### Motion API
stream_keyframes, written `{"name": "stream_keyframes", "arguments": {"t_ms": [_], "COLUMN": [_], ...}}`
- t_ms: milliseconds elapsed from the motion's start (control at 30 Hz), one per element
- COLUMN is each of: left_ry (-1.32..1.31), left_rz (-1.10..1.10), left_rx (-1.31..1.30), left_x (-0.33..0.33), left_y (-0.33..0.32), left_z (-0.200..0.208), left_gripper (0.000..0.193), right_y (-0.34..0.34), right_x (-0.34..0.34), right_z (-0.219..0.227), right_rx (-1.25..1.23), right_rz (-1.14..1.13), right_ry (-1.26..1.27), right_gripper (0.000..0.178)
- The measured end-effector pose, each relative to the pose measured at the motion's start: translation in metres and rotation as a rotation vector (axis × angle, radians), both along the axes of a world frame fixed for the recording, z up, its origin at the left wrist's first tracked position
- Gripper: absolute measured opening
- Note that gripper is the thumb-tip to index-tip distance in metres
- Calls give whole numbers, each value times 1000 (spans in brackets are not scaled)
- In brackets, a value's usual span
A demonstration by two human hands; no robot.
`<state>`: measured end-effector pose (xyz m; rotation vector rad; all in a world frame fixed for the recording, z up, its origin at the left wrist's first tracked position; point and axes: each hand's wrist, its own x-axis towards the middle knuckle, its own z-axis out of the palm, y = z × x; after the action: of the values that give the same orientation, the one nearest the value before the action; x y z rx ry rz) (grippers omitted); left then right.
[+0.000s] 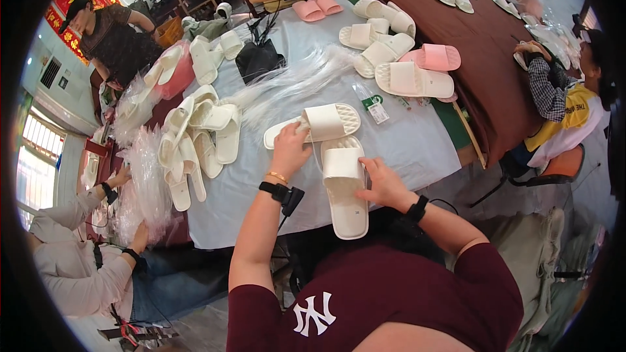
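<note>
Two cream-white slippers lie in front of me at the table's near edge. My left hand (291, 148) is closed at the near side of the crosswise slipper (279, 133), its fingertips beside the strap. A thin clear strand seems to hang near those fingers; I cannot make out what it is. The second slipper (347, 212) points away from me, its heel toward my body. My right hand (385, 184) grips its right side, thumb over the insole and another finger by the strap. The undersides of both slippers are hidden.
White slippers (228, 133) are piled on the left. More white slippers (417, 81) and a pink one (440, 57) lie at right. Clear plastic bags (306, 75), a black bag (259, 60) and a tagged packet (377, 111) lie beyond. Co-workers sit around the table.
</note>
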<state>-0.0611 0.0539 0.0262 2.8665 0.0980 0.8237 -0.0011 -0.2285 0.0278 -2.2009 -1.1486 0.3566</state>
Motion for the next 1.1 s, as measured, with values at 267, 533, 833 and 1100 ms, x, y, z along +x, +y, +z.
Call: {"name": "stream_keyframes", "arguments": {"t_ms": [267, 533, 833, 1100], "left_ry": [19, 59, 70, 32], "left_rz": [124, 123, -111, 200], "left_rx": [-18, -189, -546, -456], "left_x": [-19, -64, -67, 11], "left_y": [-21, -80, -98, 7], "left_z": [0, 6, 28, 18], "left_gripper": [12, 11, 10, 18], "right_y": [7, 8, 5, 2], "right_x": [13, 30, 34, 41], "right_z": [-22, -19, -23, -35], "right_rx": [-29, 75, 203, 372], "right_rz": [-174, -233, -198, -198], "right_ry": [31, -72, 97, 98], "right_gripper": [63, 61, 53, 43]}}
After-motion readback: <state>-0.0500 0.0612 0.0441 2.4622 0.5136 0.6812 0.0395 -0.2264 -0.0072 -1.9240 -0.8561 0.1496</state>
